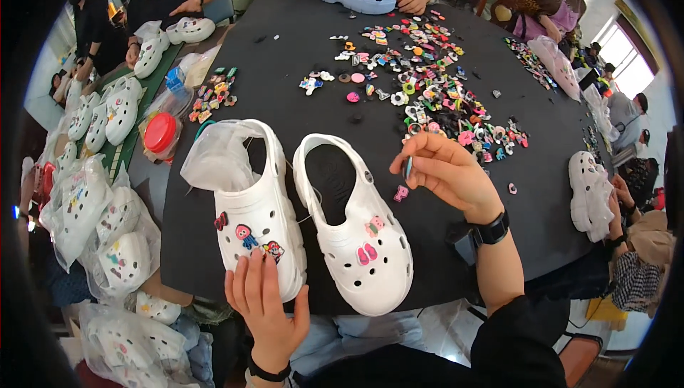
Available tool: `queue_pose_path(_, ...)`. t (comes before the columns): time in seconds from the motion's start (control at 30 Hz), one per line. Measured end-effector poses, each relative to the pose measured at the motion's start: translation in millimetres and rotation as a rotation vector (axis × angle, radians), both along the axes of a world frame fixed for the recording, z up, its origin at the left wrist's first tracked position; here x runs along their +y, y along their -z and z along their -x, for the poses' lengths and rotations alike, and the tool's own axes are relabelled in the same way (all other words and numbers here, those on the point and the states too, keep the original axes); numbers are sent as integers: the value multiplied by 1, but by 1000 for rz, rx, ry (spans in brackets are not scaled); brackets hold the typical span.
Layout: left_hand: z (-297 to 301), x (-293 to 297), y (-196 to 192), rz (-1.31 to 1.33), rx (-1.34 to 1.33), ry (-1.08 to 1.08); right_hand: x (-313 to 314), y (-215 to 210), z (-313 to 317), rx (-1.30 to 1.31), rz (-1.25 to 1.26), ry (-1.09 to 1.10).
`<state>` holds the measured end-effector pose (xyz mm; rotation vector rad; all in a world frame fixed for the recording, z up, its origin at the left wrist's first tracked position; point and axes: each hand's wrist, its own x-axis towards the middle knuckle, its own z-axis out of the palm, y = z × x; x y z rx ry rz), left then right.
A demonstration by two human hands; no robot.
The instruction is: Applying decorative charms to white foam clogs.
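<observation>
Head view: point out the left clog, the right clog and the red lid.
Left clog [258, 210], head view, on its white upper above the charms.
Right clog [370, 274], head view, on the toe near the pink charm.
Red lid [159, 132], head view, on the lid's flat top.

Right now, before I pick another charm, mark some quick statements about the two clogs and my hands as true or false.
1. The left hand rests on the toe of the left white clog. True.
2. The right hand is empty. False: its fingertips pinch a small dark charm.
3. The right white clog carries no charms. False: two pink charms sit on it.
4. The loose charm pile lies beyond the clogs on the black table. True.
5. A plastic bag is stuffed in the left clog. True.
</observation>
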<state>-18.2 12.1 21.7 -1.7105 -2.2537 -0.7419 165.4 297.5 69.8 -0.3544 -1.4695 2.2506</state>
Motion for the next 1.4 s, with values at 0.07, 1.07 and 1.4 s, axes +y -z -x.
queue_pose_path(0.07,-9,-4,3,-28,16,-19,-9,-7,-1,-56,-80,-39)
queue_pose_path(1.07,-46,13,31,-7,-628,328,-98,-26,29,-281,-1280,-84)
queue_pose_path(1.4,-49,14,42,-174,-573,347,-129,-32,3,-281,-1890,-92)
